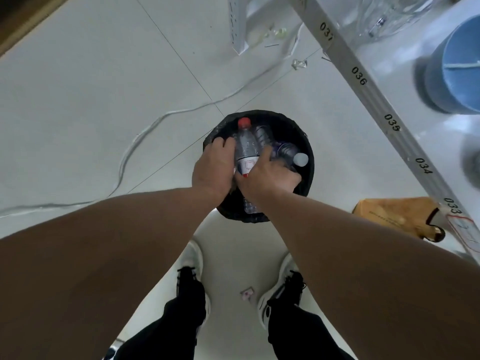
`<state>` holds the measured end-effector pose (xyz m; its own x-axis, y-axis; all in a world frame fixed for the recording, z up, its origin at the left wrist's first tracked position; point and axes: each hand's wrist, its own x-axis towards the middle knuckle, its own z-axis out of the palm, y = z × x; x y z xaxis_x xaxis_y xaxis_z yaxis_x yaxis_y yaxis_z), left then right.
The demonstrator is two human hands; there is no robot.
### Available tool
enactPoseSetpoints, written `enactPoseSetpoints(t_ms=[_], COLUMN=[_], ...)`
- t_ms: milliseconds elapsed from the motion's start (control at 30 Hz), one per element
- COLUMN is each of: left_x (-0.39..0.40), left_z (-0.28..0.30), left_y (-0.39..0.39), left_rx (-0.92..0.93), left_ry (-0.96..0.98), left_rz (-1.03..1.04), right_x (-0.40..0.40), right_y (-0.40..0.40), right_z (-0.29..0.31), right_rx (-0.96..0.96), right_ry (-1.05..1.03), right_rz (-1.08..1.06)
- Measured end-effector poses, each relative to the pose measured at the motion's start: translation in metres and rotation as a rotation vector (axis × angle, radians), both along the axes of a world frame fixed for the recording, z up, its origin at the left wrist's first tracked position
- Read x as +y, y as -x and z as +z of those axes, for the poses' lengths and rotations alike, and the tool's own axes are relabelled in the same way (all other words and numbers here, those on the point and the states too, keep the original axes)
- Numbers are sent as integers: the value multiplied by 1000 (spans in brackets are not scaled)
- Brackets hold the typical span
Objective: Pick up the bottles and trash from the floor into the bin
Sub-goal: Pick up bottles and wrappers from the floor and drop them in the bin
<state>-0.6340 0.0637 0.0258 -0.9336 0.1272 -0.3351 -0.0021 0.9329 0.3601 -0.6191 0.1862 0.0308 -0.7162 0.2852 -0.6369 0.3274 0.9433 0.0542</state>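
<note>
Both bare forearms reached forward and down, converging. The left hand (214,168) and right hand (267,178) sat close together, thumbs nearly touching, fingers curled downward in a grip.

Round bin with black plastic liner (306,141) on pale tiled floor, straight ahead of my feet, packed with bottles. Clear plastic bottle with red cap and white label (245,146) lies on top, cap pointing away from me, label end toward me, pressed between my two hands. Second clear ribbed plastic bottle (263,136) just beside it on right, cap not visible. Clear plastic bottle with white cap (292,154) tilted toward bin's right rim. Another clear bottle (250,207) showing low by near rim, between my forearms. Small pinkish paper scrap (246,293) on floor between my shoes.
</note>
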Motion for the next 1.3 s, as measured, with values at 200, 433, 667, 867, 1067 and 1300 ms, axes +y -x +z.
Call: enactPoseSetpoints(t_ms=[200, 433, 667, 867, 1067, 1300], left_x=[-15, -24, -47, -51, -30, -13], left_z=[17, 44, 77, 135, 225, 322], left_y=[-6, -22, -46, -69, -93, -135], left_rx=[37, 78, 94, 115, 89, 4], left_ry=[-117, -213, -140, -140, -223, -234], left_rz=[-67, 126, 102, 41, -53, -354], right_x=[19, 26, 53, 70, 73, 44], right_y=[-10, -38, -76, -110, -148, -237], right_z=[17, 51, 91, 169, 258, 334], right_rx=[7, 159, 139, 160, 171, 204], right_ry=[85, 263, 277, 269, 256, 301], right_rz=[-65, -188, -266, -396, -584, -945])
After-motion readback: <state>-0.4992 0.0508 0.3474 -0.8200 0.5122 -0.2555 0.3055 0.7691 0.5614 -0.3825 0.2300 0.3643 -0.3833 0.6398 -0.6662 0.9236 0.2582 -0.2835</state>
